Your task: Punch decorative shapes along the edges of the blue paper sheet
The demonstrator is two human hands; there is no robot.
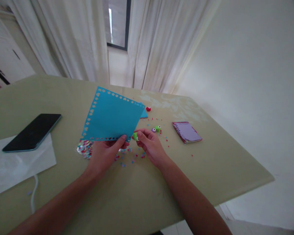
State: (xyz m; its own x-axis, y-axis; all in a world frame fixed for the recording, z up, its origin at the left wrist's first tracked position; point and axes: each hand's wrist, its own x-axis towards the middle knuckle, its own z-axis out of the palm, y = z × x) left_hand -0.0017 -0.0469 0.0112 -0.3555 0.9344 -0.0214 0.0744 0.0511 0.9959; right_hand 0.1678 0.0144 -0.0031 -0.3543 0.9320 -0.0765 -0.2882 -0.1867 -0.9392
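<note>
A blue sheet of paper (115,114) is held up and tilted above the table, with small star- and heart-like shapes cut along its edges. My left hand (107,150) pinches its lower edge, thumb in front and fingers behind. At the lower right corner of the sheet, my right hand (150,147) grips a small green craft punch (135,136) with a white eye, its far side hidden by paper and fingers. Just beyond this hand lie a purple craft punch (153,130), another green craft punch (158,128) and a red craft punch (148,108).
Punched paper bits (123,164) are scattered over the table (137,205), with a pile of confetti (85,148) behind my left hand. A stack of punched paper (187,132) lies at right, more blue paper (144,114) behind. At left, a phone (33,132) rests partly on a white sheet (45,153).
</note>
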